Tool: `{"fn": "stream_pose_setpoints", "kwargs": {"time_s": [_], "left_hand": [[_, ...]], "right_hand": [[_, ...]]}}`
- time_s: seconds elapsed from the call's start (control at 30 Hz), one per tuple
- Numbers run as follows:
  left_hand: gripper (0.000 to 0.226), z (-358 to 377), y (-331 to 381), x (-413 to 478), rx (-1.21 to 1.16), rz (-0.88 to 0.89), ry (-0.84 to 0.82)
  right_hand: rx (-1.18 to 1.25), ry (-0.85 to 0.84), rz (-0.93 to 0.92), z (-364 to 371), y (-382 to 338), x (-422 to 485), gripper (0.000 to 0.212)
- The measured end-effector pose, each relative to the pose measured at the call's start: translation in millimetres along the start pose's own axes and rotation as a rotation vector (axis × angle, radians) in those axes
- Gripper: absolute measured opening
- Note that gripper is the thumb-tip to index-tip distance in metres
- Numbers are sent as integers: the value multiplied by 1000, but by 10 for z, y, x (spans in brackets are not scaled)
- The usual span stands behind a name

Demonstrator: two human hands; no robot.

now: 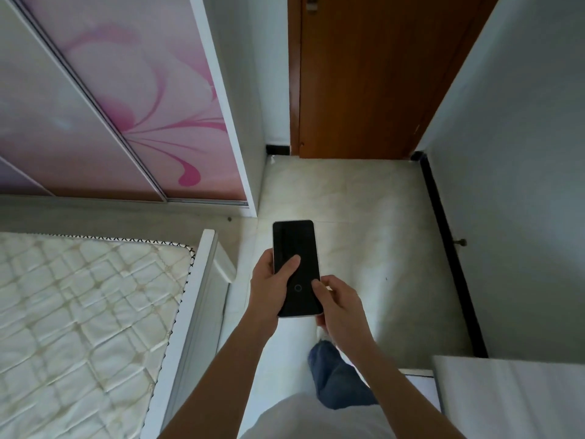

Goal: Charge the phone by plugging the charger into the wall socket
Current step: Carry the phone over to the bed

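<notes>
A phone (296,245) with a dark screen and a pale rim is held upright in front of me, over the floor. My left hand (269,286) grips its left side, the thumb lying across the screen. My right hand (340,304) holds the lower right corner, its thumb on the glass near a small circle mark. No charger, cable or wall socket shows in this view.
A bare quilted mattress (79,312) in a white bed frame fills the left. Behind it stands a wardrobe (133,99) with pink flower sliding doors. A brown wooden door (373,74) closes the far end of the pale tiled floor (364,217). A white cabinet top (512,397) sits at the lower right.
</notes>
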State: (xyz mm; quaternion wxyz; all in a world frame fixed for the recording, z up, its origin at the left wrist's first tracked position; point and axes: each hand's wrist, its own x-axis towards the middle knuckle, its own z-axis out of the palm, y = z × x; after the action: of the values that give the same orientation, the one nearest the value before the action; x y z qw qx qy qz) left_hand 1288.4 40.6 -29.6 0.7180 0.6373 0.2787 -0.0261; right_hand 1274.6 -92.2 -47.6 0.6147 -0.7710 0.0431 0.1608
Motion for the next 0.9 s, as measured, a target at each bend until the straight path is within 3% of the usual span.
{"fn": "stream_pose_setpoints", "kwargs": {"time_s": [0.43,0.9], "left_hand": [[12,732,986,1762,-90,59,211],[15,48,1265,2786,-177,15,516]], "right_hand": [[-65,-216,-79,-457,-822,2294,20],[-125,-496,-41,453,-1040,3573,24]]}}
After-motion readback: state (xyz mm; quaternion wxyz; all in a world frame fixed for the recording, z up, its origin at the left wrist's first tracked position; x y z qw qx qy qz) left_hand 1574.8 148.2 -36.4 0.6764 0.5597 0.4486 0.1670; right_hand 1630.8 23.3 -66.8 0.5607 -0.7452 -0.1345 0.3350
